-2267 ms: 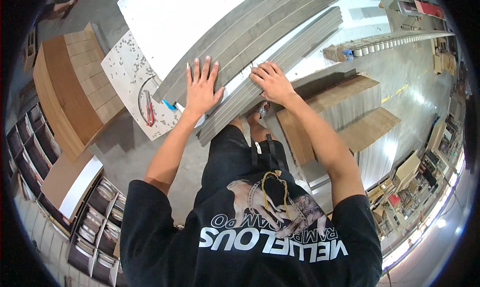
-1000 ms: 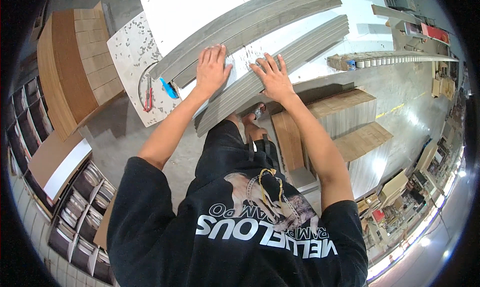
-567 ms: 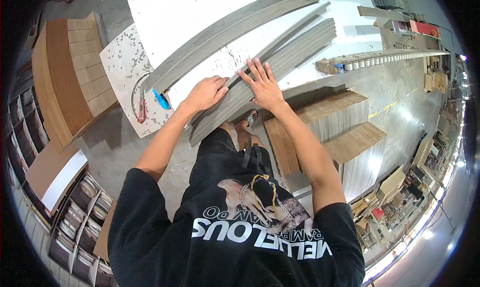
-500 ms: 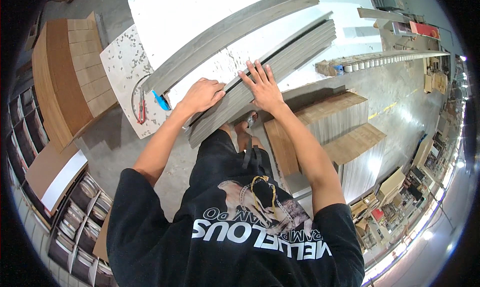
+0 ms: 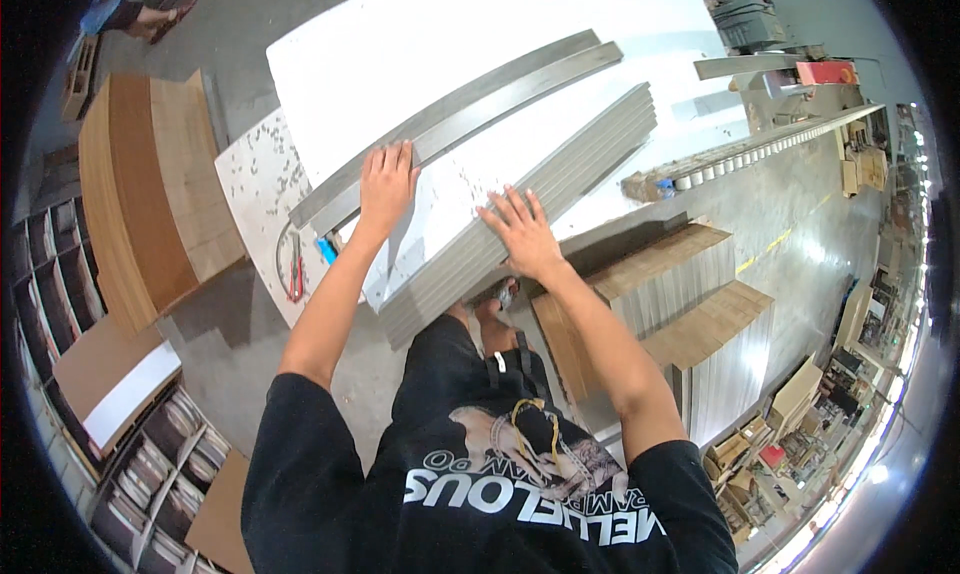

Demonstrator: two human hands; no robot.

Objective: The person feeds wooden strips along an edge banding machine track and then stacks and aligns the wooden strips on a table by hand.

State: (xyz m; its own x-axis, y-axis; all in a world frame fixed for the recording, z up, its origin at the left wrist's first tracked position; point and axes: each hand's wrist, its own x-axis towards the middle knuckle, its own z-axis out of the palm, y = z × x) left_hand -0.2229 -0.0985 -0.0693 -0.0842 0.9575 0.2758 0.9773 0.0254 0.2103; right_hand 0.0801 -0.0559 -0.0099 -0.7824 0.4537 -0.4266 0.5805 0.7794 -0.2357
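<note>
left hand (image 5: 385,182): flat, palm down on the near end of the long grey strips (image 5: 450,134), fingers spread and not wrapped around anything. Looks like it's just pinning them so they don't slide.

right hand (image 5: 522,232): also flat and splayed, pressing on top of the stack of grey panels (image 5: 520,214) near its front edge. No grip here either, more like steadying or squaring up the pile.

where the panels sit: on the white counter (image 5: 480,44), the stack's near end poking out past the counter's edge toward the person, strips lying just beside it on the left and running the same diagonal.

materials: panels look like thin, flat laminated board, matte grey face, edges showing as tight parallel lines. Strips are narrow, same grey, smooth. Counter top is glossy white, pretty blown out by the light.

other stuff: speckled white board (image 5: 262,199) left of the counter with a red-handled tool (image 5: 296,274) on it, a blue thing (image 5: 327,250) by the strips. Brown wood-look board stacks (image 5: 150,194) on the left, more stacks (image 5: 660,304) on the right, concrete floor (image 5: 810,234).
</note>
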